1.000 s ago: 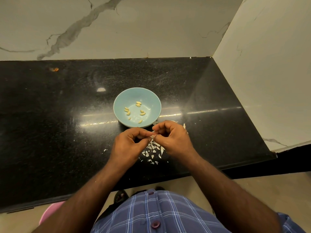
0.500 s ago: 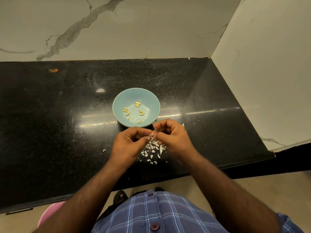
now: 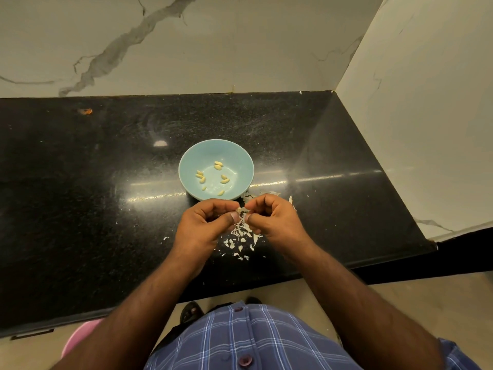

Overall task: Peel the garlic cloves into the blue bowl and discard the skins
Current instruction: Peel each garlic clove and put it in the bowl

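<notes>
Garlic clove: one, part-skinned, pinched between the fingertips of my left hand and my right hand, held just above the worktop on the near side of the blue bowl. Both hands curled tight on it; a pale flap of skin shows at the gap between my thumbs. The clove itself is mostly hidden, so how much skin remains I cannot tell.

Change over the last second: slight. My hands have stayed in the same spot and the same pinch, the fingers working a little closer; the bowl's contents are unaltered.

Peeled cloves: eight or so, yellowish, lying scattered in the bowl's bottom.

Skins: loose pile of white flakes on the worktop directly under and just behind my hands, with a few strays to the right of the bowl and one to the left.

Standing: mid-peel on this clove, by my reckoning. It is not yet dropped in, and the skins are not yet cleared.
</notes>
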`<action>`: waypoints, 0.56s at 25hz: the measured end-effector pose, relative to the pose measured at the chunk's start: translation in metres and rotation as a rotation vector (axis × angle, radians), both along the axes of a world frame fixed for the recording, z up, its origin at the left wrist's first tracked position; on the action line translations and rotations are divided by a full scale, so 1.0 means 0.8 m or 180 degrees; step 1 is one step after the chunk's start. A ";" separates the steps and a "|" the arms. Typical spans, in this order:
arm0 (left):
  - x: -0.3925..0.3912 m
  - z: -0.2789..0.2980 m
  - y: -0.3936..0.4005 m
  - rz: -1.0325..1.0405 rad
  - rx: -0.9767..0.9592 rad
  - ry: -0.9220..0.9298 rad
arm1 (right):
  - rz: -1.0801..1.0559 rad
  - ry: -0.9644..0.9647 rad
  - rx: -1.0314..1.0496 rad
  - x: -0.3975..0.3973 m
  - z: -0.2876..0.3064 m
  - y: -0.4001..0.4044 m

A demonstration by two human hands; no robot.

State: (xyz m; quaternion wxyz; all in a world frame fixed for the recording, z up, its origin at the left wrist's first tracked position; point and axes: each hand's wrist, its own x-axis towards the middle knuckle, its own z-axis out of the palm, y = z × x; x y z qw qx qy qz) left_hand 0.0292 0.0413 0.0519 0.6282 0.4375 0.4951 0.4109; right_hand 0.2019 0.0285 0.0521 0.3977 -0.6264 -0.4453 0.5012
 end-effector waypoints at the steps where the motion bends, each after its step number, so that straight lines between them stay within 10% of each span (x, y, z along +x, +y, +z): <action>1: 0.000 0.000 0.002 0.0049 -0.0099 -0.0125 | 0.0042 -0.0126 -0.0040 0.002 -0.002 -0.001; 14: -0.007 0.012 0.015 -0.0141 -0.1076 -0.0546 | 0.0402 -0.0509 0.0690 -0.002 -0.002 0.000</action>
